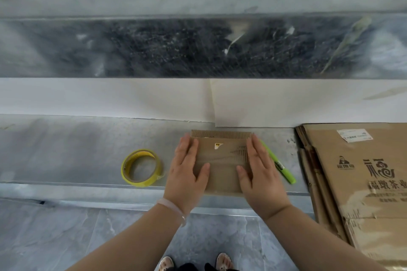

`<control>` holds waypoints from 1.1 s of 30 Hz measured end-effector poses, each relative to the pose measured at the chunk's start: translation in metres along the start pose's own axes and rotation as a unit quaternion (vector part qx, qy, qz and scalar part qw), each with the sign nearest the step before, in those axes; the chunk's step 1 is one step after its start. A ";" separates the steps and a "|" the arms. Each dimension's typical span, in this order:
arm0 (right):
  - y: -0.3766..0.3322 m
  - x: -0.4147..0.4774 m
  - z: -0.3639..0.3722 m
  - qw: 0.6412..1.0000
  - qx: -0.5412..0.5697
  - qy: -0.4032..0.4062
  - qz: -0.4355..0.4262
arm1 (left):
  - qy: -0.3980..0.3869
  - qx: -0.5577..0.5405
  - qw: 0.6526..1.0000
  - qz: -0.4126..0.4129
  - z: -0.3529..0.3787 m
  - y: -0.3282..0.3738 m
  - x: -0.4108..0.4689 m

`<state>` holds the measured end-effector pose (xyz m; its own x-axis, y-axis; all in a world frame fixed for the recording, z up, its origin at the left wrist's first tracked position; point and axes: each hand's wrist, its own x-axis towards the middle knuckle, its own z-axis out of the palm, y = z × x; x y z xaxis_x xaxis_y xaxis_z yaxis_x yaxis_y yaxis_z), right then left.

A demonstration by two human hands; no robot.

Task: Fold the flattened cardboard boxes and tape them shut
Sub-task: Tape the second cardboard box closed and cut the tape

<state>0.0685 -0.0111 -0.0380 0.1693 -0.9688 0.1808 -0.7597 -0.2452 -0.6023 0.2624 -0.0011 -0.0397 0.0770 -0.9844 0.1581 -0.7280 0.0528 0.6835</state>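
Head cam looking down at a grey stone ledge (66, 152), with a strip of white paper (110, 97) running along the back of it. On the right there's a stack of flattened cardboard boxes (352, 185), printed side up, hanging over the front edge of the ledge a bit.

In the middle sits the small cardboard box (222, 171), lying flat near the front edge, with the corrugated edge showing at the far side. Both hands are on it. The left hand (187, 169) is flat on the left side and the right hand (259, 171) flat on the right side. Fingers are straight and pressing down on the box, not wrapped round anything.

The yellow tape roll (125, 168) lies flat just left of the left hand, not touching it. A green pen-like thing (284, 171) lies at an angle just right of the box, its far end tucked behind the right hand. There's a pale bracelet (174, 209) on the left wrist and a little white and yellow sticker (218, 145) on the box top.
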 end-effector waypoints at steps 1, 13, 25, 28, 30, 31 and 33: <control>0.001 -0.002 0.003 0.999 0.016 -0.009 0.035 | 0.005 -0.016 0.999 -0.030 0.002 0.000 -0.001; 0.006 0.008 0.000 0.959 0.163 -0.096 0.211 | -0.017 -0.148 0.974 -0.171 0.008 -0.009 0.005; -0.004 0.016 -0.003 0.925 0.170 -0.084 0.328 | -0.032 -0.138 0.960 -0.241 0.005 -0.001 0.011; -0.011 0.015 -0.011 0.911 0.180 -0.081 0.361 | -0.029 -0.137 0.954 -0.264 -0.005 0.007 0.009; -0.018 0.008 -0.022 0.917 0.211 -0.072 0.332 | -0.010 -0.177 0.958 -0.227 -0.014 0.013 0.003; -0.021 0.003 -0.029 0.920 0.228 -0.057 0.314 | 0.012 -0.199 0.957 -0.210 -0.020 0.017 -0.001; -0.029 -0.007 -0.045 0.918 0.278 -0.010 0.283 | 0.064 -0.241 0.948 -0.198 -0.035 0.027 -0.011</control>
<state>0.0613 0.0040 0.0130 -0.1382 -0.9455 -0.2948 -0.2916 0.3233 -0.9002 0.2651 0.0169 0.0020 0.3843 -0.9160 -0.1151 -0.2310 -0.2161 0.9487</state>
